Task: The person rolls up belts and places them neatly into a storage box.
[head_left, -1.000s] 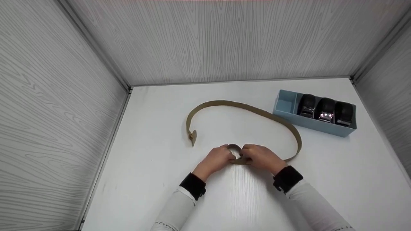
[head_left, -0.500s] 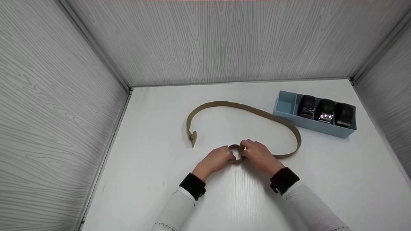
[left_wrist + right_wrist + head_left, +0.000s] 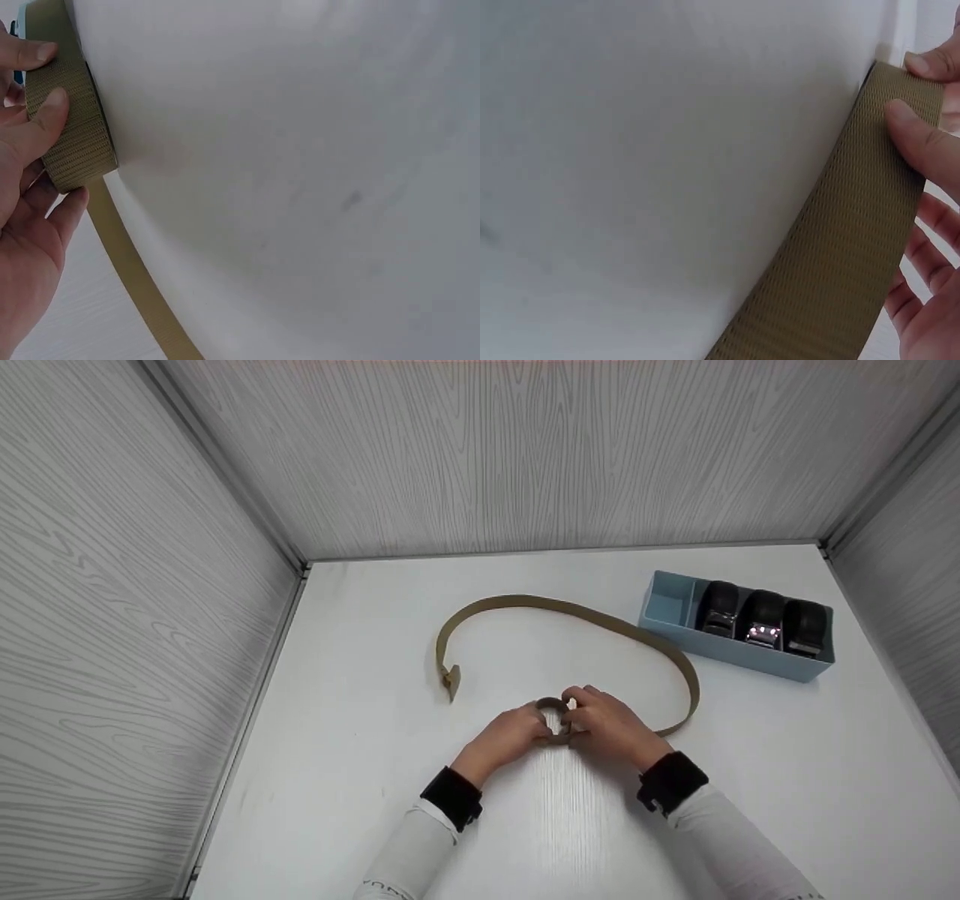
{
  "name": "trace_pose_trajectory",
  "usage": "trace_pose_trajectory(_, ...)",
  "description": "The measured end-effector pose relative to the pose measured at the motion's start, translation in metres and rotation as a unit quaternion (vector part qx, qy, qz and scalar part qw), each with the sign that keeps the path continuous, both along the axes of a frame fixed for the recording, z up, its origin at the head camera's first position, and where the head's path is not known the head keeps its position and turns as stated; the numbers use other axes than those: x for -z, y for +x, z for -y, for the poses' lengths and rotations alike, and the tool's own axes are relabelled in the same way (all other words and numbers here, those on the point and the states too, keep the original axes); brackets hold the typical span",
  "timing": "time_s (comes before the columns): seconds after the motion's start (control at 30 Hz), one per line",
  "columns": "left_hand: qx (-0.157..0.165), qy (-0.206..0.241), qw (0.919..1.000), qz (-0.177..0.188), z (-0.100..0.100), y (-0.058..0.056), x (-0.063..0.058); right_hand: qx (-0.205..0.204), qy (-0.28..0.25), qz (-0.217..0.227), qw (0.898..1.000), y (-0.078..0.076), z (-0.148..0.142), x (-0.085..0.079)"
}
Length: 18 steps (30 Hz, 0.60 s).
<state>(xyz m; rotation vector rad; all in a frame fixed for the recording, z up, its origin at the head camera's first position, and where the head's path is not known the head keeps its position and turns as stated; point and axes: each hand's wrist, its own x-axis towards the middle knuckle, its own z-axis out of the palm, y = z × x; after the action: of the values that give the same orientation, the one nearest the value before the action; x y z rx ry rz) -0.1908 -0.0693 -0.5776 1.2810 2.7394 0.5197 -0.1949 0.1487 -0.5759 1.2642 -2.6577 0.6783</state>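
An olive-tan webbing belt [image 3: 585,613] lies on edge in a wide curve on the white table. Its near end is wound into a small ring-shaped coil [image 3: 553,703] between my two hands. With thumb and fingers, my left hand [image 3: 508,736] grips the coil's left side; the left wrist view shows the thumb on the ribbed webbing roll [image 3: 81,142]. My right hand [image 3: 611,727] pinches the strap at the coil's right side, thumb flat on the band [image 3: 840,217] in the right wrist view. At the left, the belt's far end [image 3: 451,682] is folded over.
A light blue divided box [image 3: 739,655] stands at the back right, close to the belt's curve. Its right part holds three black rolled belts [image 3: 763,611] with shiny buckles; the left compartment [image 3: 667,604] holds nothing. Grey wood-grain panels [image 3: 525,457] enclose the table.
My right hand has moved in to the coil, then slightly back right along the strap. The belt's right-hand bend has drawn in a little leftward. My left hand stays nearly still.
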Motion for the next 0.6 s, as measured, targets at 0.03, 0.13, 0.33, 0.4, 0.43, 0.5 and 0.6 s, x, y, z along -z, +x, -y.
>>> trace_pose_trajectory(0.03,0.001,-0.010,0.9999,-0.005,0.0000,0.0000,-0.0005,0.002,-0.002,0.001,1.000,-0.0001,-0.0007,-0.0003)
trace_pose_trajectory(0.13,-0.001,-0.031,0.9994,-0.016,-0.0020,0.0016,-0.0032,0.005,-0.001,-0.009,1.000,0.0003,-0.0005,-0.0002)
trace_pose_trajectory(0.33,-0.004,-0.031,0.9991,-0.030,-0.0075,0.0042,-0.0033,0.018,0.007,-0.045,0.999,0.0024,0.0053,0.0030)
trace_pose_trajectory(0.4,0.001,-0.024,0.9991,-0.035,-0.0065,0.0036,-0.0016,0.020,0.007,-0.045,0.999,0.0027,0.0055,0.0042)
trace_pose_trajectory(0.43,0.004,-0.019,0.9991,-0.038,-0.0056,0.0028,-0.0006,0.020,0.006,-0.044,0.999,0.0027,0.0046,0.0047)
trace_pose_trajectory(0.5,0.012,-0.007,0.9990,-0.042,-0.0032,0.0007,0.0014,0.015,-0.001,-0.041,0.999,0.0021,0.0018,0.0056)
trace_pose_trajectory(0.6,0.024,-0.001,0.9983,-0.053,0.0003,-0.0030,0.0034,-0.001,-0.014,-0.038,0.999,0.0007,-0.0029,0.0060)
